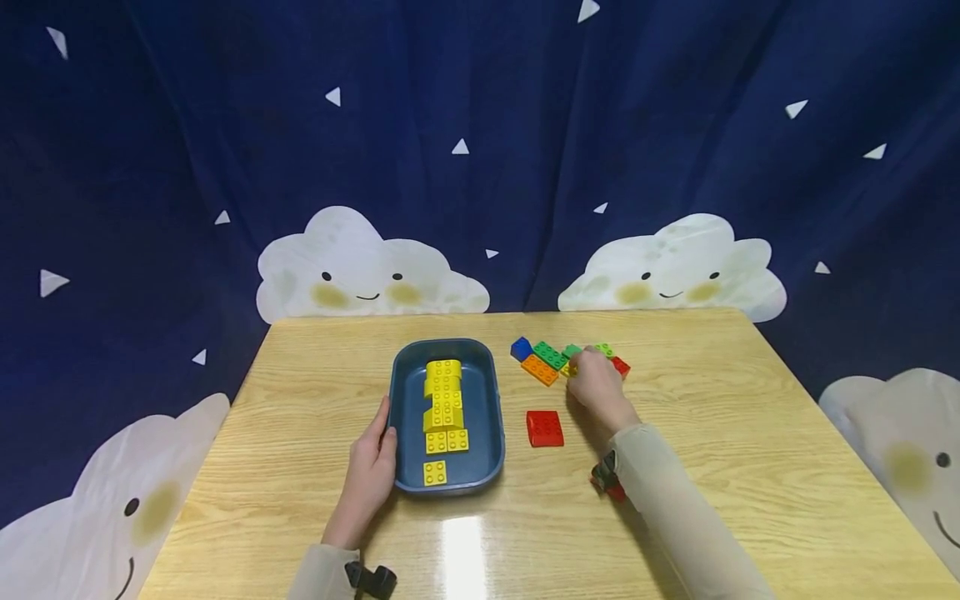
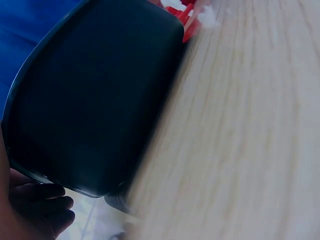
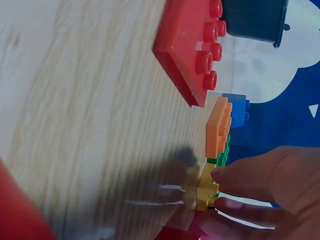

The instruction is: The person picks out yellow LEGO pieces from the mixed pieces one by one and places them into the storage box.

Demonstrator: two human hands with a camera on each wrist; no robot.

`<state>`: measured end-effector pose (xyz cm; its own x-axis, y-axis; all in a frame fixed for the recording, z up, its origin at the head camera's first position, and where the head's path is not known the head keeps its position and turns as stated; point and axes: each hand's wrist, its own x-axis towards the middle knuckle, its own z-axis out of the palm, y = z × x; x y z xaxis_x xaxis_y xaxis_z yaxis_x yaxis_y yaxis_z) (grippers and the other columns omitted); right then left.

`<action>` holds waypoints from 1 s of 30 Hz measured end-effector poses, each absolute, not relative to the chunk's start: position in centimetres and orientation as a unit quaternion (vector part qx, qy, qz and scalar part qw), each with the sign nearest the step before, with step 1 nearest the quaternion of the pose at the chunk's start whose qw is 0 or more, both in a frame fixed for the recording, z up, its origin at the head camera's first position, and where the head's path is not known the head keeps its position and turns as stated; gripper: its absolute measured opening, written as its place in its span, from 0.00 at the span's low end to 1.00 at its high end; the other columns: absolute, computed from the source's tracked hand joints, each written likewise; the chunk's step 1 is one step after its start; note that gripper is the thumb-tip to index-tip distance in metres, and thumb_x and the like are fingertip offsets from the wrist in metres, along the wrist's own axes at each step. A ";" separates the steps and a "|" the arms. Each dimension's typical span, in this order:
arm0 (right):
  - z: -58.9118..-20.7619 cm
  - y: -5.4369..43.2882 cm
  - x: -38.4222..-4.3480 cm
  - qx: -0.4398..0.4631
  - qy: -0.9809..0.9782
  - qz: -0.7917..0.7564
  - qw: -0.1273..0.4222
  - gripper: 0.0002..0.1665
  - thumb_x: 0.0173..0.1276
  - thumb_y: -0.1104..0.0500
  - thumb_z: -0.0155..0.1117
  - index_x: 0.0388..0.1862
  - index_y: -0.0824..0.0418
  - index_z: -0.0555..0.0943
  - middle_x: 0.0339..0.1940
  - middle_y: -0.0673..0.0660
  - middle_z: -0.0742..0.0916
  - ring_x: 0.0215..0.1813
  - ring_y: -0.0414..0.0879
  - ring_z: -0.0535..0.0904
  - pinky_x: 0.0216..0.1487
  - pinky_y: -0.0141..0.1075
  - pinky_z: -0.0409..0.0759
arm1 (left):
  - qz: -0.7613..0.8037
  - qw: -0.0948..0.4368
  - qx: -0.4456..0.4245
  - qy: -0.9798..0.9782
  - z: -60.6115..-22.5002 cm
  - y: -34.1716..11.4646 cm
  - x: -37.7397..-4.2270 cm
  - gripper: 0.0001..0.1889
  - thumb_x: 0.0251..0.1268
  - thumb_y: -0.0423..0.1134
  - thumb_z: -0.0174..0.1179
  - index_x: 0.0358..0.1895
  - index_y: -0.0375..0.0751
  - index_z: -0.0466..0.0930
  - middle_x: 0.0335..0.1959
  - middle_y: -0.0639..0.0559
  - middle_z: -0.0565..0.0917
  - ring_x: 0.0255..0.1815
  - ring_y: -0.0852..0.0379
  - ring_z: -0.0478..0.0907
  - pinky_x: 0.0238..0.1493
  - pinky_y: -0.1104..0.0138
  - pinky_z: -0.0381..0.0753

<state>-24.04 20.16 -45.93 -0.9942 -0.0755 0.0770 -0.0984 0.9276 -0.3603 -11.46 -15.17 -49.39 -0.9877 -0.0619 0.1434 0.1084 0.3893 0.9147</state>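
My left hand (image 1: 371,462) rests along the left outer side of a dark blue tray (image 1: 497,417), with its fingers fairly straight. Inside the tray lie several yellow building bricks (image 1: 447,400), most in a column, with one brick (image 1: 435,473) apart near the front. Over the loose bricks at the back right, my right hand (image 1: 596,383) pinches a yellow brick (image 3: 205,190) between thumb and finger, low at the table. Beside that brick are a green brick (image 1: 551,355), an orange brick (image 1: 539,369) and a blue brick (image 1: 521,348).
A red brick (image 1: 545,428) lies between the tray and my right forearm. Another red piece (image 1: 617,492) is partly hidden under the right wrist. Past the right hand sit a red brick (image 1: 621,367) and a light green brick (image 1: 604,349). A dark blue curtain (image 1: 517,167) hangs behind the table.
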 end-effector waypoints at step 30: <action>-47.3 20.0 -24.0 0.033 -0.979 0.197 0.047 0.05 0.49 0.73 0.64 0.25 0.66 0.82 0.36 0.63 0.78 0.34 0.55 0.75 0.32 0.46 0.79 | -0.550 0.076 -0.016 -0.831 -49.4 -15.1 -11.5 0.27 0.78 0.30 0.42 0.77 0.33 0.53 0.77 0.40 0.58 0.77 0.48 0.55 0.74 0.52 0.57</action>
<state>-23.97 19.97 -47.28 -0.9934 -0.0469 0.1045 -0.0837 0.9198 -0.3834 -11.50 -15.09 -49.41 -0.9879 -0.0573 0.1439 0.1101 0.3937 0.9126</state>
